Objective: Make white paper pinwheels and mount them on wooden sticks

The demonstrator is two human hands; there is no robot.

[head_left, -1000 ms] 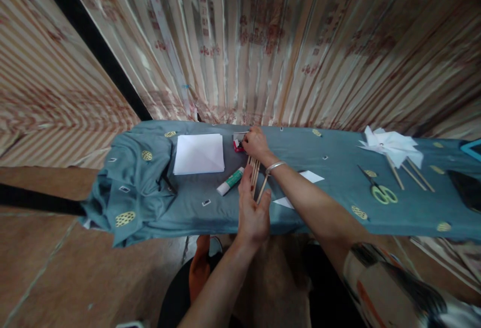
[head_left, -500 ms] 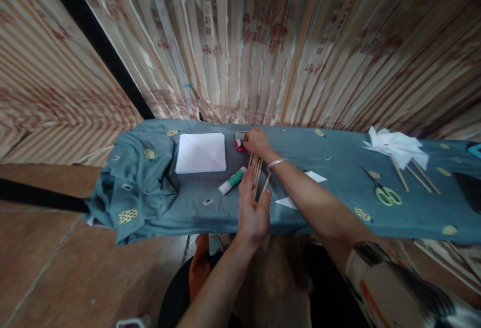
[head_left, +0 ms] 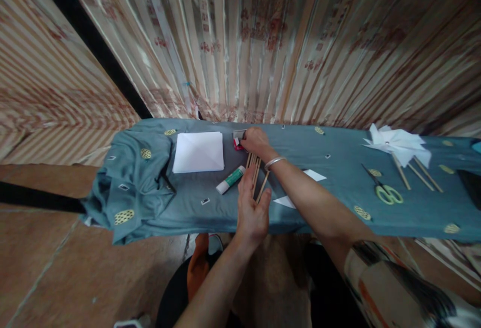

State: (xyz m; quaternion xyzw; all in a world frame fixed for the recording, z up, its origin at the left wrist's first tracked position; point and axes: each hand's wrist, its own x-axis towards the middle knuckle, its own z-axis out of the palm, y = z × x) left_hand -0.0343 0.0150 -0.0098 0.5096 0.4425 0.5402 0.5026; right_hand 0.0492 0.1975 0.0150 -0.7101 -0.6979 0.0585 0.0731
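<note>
My left hand (head_left: 252, 212) lies by several thin wooden sticks (head_left: 254, 161), its fingers stretched along them and the thumb apart. One stick leans off to the right, near the thumb. Beyond the sticks, my right hand (head_left: 257, 143) has its fingers bent down at a small red-and-white object (head_left: 237, 143); the fingertips are partly hidden, and I cannot make out what they pinch. A grey, shiny flat piece (head_left: 238, 133) sits just behind the red object. Left of my left hand is a green-and-white glue stick (head_left: 230, 180).
A stack of white paper (head_left: 198, 152) lies at the left on the blue cloth (head_left: 195, 217). White paper pieces (head_left: 314, 175) show beside my right forearm. Farther right are green-handled scissors (head_left: 388, 193), white paper pinwheels (head_left: 398, 143) on sticks, and a dark object (head_left: 469, 187) at the edge.
The view has shifted slightly. Both hands keep nearly the same places, the right one still at the red object and the left one by the sticks.
</note>
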